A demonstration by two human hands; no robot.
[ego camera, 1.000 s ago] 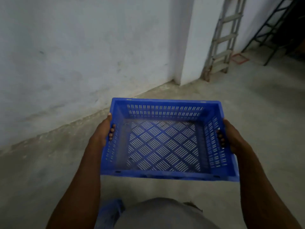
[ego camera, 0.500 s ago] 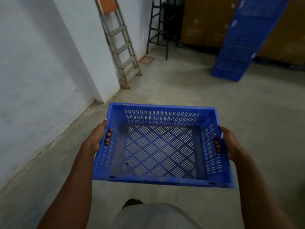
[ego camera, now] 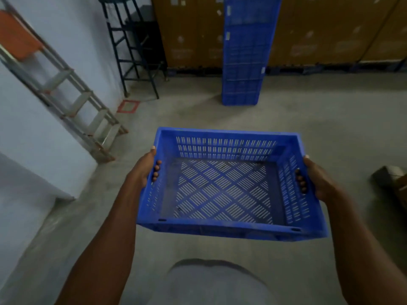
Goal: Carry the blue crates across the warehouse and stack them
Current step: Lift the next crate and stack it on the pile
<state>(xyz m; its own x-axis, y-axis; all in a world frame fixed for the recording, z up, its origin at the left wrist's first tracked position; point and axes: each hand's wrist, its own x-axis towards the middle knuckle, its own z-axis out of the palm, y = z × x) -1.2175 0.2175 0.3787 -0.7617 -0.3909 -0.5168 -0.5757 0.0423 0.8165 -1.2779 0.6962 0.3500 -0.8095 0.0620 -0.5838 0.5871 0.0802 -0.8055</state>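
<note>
A blue crate (ego camera: 222, 190) hangs in the air in front of the person, above the concrete floor (ego camera: 330, 128), carried level by both hands. The left hand (ego camera: 143, 170) grips the left wall, thumb on the rim and fingertips poking in through the handle slot; the right hand (ego camera: 317, 179) grips the right wall the same way. The crate holds nothing (its slotted bottom shows the floor through it). Ahead, well apart from it, a tall stack (ego camera: 246, 51) of blue crates stands on the floor before brown boxes (ego camera: 330, 29). A ladder (ego camera: 72, 93) leans on the white wall at left, near a black stool (ego camera: 132, 45).
</note>
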